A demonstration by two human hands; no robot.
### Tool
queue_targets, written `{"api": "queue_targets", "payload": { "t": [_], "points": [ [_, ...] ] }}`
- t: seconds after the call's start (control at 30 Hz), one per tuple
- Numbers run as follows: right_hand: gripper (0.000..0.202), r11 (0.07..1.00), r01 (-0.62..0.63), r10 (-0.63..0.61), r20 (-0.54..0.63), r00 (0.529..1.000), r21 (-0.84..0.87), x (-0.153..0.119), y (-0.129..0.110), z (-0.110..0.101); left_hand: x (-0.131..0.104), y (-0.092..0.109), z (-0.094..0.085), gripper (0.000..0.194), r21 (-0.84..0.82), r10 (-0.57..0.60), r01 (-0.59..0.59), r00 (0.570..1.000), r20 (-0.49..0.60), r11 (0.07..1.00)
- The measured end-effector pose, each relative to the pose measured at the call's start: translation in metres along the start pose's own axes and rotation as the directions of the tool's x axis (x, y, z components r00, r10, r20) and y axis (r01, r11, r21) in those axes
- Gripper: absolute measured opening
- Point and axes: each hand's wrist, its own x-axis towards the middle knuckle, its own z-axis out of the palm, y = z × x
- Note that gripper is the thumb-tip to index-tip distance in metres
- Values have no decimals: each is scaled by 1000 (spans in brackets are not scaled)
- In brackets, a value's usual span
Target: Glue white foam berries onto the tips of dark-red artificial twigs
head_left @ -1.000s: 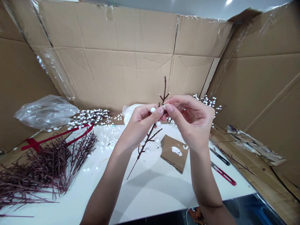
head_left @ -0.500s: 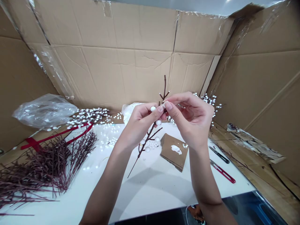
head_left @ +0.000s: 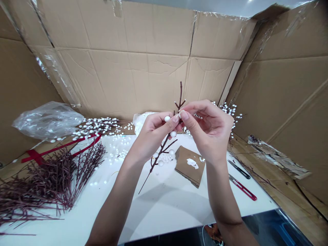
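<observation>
A thin brown artificial branch point(head_left: 160, 152) with side twigs slants upright over the table, its bare top twigs rising above my fingers. My left hand point(head_left: 155, 136) is closed on it, thumb and fingers pinching around its middle. White balls, one of them a round white berry point(head_left: 173, 134), sit on the branch by my left fingers. My right hand point(head_left: 214, 131) is closed in a pinch at the same spot, its thumb tip against my left thumb. A small white berry seems to be between these tips, mostly hidden. Below lies a cardboard piece point(head_left: 183, 171) with a white glue-like blob point(head_left: 192, 163).
Bare brown branches point(head_left: 51, 181) are heaped at the left beside a red ribbon point(head_left: 61, 147). Finished-looking berry sprays point(head_left: 98, 126) and a clear plastic bag point(head_left: 48, 119) lie behind. A black-handled knife point(head_left: 239, 169) and a red-handled tool point(head_left: 243, 187) lie right. Cardboard walls point(head_left: 143, 75) surround the table.
Both hands keep nearly the same pinch on the branch. The whole view shifts only very slightly.
</observation>
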Motion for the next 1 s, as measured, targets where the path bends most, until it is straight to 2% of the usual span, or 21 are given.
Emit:
{"api": "queue_targets", "payload": {
  "t": [1.0],
  "points": [
    [3,996,35,-37,-24,999,-78,-1,2,3,0,2,-1,33,12,3,-3,1000,-19,1000]
  ]
}}
